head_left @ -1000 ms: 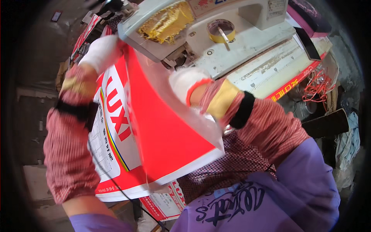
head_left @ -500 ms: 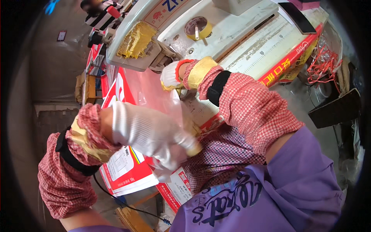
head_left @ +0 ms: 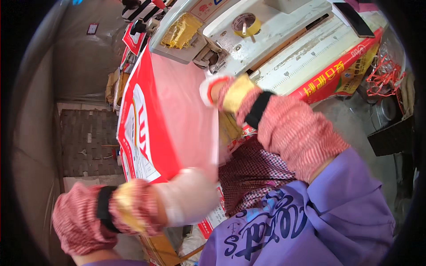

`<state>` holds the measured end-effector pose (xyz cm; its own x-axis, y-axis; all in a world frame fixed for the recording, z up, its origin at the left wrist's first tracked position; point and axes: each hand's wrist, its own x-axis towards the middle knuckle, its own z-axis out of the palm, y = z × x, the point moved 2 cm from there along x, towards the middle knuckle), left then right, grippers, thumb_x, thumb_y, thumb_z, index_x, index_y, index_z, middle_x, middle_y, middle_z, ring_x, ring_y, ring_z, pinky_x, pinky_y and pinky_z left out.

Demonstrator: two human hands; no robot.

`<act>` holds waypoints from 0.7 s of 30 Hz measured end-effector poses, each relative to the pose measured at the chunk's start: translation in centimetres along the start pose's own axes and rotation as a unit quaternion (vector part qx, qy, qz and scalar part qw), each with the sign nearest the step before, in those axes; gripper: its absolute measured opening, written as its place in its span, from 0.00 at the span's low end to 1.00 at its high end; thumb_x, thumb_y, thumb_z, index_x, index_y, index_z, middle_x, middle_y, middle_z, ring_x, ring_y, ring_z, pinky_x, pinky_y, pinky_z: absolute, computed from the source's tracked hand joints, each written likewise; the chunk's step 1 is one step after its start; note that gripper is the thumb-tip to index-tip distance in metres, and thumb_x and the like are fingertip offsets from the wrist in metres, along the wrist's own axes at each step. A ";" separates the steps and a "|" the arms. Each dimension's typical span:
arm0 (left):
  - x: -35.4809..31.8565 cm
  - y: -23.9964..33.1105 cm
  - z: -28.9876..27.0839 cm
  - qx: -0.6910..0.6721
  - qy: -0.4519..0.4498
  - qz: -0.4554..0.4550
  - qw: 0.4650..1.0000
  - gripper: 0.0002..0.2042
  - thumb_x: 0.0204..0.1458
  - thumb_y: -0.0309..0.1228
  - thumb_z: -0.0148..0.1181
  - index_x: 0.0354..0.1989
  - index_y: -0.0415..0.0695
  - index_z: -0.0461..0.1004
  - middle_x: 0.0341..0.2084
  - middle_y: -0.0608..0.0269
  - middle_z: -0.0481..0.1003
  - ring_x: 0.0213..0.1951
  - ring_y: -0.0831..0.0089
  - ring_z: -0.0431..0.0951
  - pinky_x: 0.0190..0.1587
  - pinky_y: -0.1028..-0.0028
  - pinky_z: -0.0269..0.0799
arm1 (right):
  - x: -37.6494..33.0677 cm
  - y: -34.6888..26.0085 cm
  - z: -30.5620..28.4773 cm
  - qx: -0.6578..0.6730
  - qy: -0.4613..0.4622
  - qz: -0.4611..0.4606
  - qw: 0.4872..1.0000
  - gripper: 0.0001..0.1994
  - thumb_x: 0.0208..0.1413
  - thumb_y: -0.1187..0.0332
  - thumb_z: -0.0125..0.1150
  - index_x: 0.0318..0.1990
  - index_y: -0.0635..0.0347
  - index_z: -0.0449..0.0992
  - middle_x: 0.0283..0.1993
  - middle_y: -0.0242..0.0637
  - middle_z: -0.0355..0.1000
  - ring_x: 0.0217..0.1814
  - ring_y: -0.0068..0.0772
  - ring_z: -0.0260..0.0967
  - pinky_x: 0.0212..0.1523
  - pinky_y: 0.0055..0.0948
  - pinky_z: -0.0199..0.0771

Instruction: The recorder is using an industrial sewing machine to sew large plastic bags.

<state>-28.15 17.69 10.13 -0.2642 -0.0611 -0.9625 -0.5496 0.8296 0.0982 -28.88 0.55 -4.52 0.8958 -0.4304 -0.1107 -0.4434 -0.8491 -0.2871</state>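
- Left hand (head_left: pixel 188 197): in a white glove, nearest the camera at lower centre, blurred. It lies at the near edge of the bag; whether its fingers are closed on that edge cannot be told. A red checked sleeve with a black wrist band covers the forearm.
- Lap: purple garment (head_left: pixel 310 221) and dark checked cloth (head_left: pixel 255 170) just right of the left hand.
- Red and white printed bag (head_left: pixel 173 115): a large flat sack, spread between the two hands, running from the left hand up to the machine. Its pale, translucent face is turned toward the person.
- Right hand (head_left: pixel 212 88): white-gloved, at the bag's right edge, fingers closed on that edge.
- Machine (head_left: pixel 266 31): white body beyond the bag's far end, with a yellowed part at its left and a round dial on top.
- Red printed sack (head_left: pixel 337 71): lies along the front of the machine's bench.
- Dark phone (head_left: pixel 353 20): lies flat on the bench, far right.
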 end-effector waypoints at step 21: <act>-10.6 -11.4 -0.8 -0.060 -0.027 -0.380 0.923 0.08 0.35 0.39 0.60 0.18 0.48 0.77 0.14 0.62 0.73 0.20 0.63 0.73 0.26 0.71 0.68 | 11.1 -9.5 7.4 -0.432 0.346 0.353 0.754 0.11 0.49 0.64 0.50 0.32 0.62 0.75 0.26 0.38 0.72 0.27 0.36 0.70 0.30 0.31 0.70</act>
<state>-19.73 8.45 19.38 0.2714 -0.5697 -0.7758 -0.6445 0.4910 -0.5861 -14.53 6.09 -10.06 0.3292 -0.6724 0.6629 -0.9246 -0.0870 0.3710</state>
